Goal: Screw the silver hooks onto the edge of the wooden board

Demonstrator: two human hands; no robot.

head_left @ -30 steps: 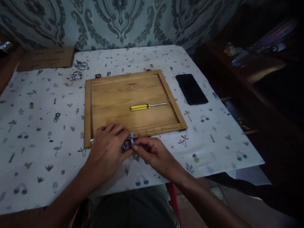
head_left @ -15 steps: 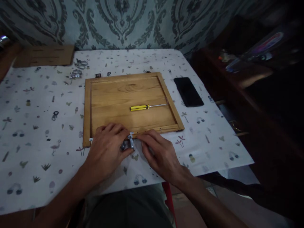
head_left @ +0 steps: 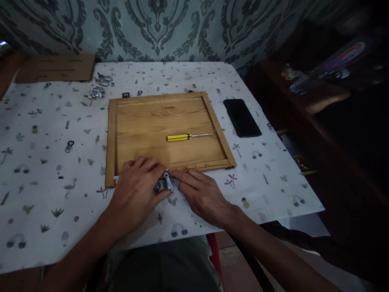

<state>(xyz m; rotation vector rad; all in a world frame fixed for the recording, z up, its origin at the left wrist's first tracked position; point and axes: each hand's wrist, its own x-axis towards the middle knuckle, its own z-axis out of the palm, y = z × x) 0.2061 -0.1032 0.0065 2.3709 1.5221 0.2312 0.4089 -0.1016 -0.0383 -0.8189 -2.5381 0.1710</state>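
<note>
A framed wooden panel (head_left: 164, 117) lies flat on the patterned tablecloth. At its front edge a small metal hinge (head_left: 167, 181) hangs over the near side. My left hand (head_left: 136, 182) is closed around the hinge, fingers on the frame and thumb at the hinge's lower end. From the right, the index fingertip of my right hand (head_left: 202, 190) touches the hinge's upper part; its other fingers are curled, and whether they hold anything small is hidden. A yellow screwdriver (head_left: 179, 138) rests on the panel.
Right of the panel lies a black phone (head_left: 242, 117). Several metal hinges (head_left: 99, 87) are heaped at the back left, near a brown cardboard piece (head_left: 56, 69). A patterned wall (head_left: 167, 32) stands behind the table.
My right hand has moved slightly left, its index fingertip now at the hinge's upper part. My left hand has stayed in place on the hinge.
</note>
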